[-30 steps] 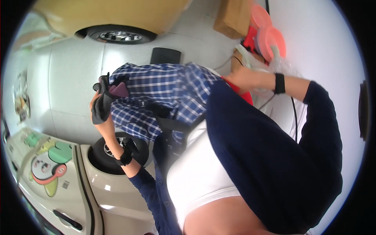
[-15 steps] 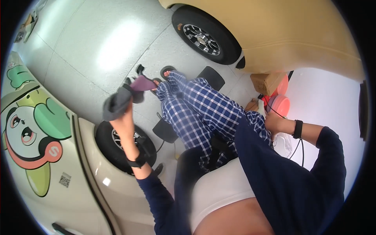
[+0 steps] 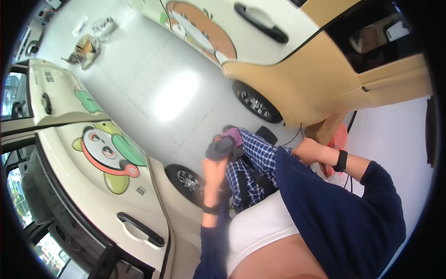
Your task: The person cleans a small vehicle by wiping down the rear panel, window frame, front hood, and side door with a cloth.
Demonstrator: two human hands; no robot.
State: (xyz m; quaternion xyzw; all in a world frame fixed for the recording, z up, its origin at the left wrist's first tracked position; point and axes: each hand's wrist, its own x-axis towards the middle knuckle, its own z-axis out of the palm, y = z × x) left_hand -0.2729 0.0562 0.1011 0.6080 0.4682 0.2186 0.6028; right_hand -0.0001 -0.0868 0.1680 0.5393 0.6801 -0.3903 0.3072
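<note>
My left hand [image 3: 213,173] is closed around a bunched dark grey cloth [image 3: 220,148], raised in front of my legs. A purple piece of cloth [image 3: 234,135] shows at its far side; I cannot tell whether both are one item. By my right hip, my right hand [image 3: 308,151] is closed beside my blue plaid trousers [image 3: 258,151] and the hem of my dark blue jacket [image 3: 302,186]. Its fingers curl away from view, so what they hold, if anything, is hidden.
A cream car [image 3: 100,195] with cartoon pictures stands on my left, a tan and white one [image 3: 297,88] ahead right. To my right are a cardboard box [image 3: 325,129], a pink tub [image 3: 339,137] and a dark cable [image 3: 293,136]. A bag [image 3: 84,52] lies farther off.
My view has lifted, showing more of both cars. My left hand has drawn the cloth in from the far left towards my legs. My right hand stays by my hip.
</note>
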